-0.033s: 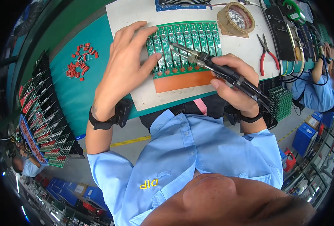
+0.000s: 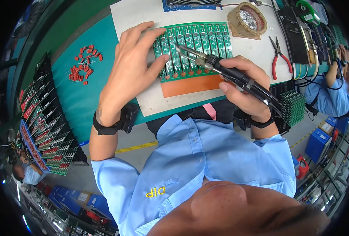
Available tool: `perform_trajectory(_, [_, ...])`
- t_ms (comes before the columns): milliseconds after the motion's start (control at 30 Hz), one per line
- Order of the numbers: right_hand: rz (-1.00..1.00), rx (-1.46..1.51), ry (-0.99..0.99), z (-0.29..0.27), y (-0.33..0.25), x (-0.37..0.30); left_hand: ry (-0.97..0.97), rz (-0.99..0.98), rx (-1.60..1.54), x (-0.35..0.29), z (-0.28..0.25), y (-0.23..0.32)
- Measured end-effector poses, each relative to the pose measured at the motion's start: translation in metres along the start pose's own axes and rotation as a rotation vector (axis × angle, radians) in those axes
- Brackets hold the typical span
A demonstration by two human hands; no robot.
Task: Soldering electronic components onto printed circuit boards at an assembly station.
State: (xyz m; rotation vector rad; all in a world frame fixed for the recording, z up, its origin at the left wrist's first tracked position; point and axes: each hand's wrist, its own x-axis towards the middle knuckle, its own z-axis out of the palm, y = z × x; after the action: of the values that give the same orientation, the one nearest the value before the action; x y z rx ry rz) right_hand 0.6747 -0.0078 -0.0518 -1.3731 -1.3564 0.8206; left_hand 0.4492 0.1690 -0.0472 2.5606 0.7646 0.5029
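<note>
A panel of narrow green circuit boards [image 2: 194, 41] lies on a white sheet, with an orange-brown strip [image 2: 192, 86] along its near edge. My left hand [image 2: 133, 65] rests at the panel's left end, fingers spread, the thumb over the first boards. My right hand [image 2: 247, 84] is closed around the black handle of a soldering iron [image 2: 237, 76]. A thin metal tube runs beside the iron's tip, which points left over the boards at the panel's left part; whether it touches them I cannot tell.
Loose red components [image 2: 82, 69] with wire leads lie on the green mat [image 2: 76, 106] at left. A round tub [image 2: 232, 19] of silvery bits and red-handled pliers [image 2: 278, 59] are to the right. Racked boards [image 2: 48, 129] stand far left, stacked green boards [image 2: 294, 108] at right. Co-workers sit both sides.
The soldering iron and my right hand have shifted very slightly to the left. My left hand keeps its place at the panel.
</note>
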Motion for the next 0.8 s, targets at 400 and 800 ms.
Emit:
perform_trajectory(400, [-0.084,-0.092,-0.052,0.005,0.002,0.022,-0.013,-0.057,0.02,-0.002,0.005,-0.007])
perform_trajectory(800, [-0.089,-0.109,-0.064,0.005,0.004,0.027,-0.012,-0.081,0.021,-0.003,0.006,-0.007])
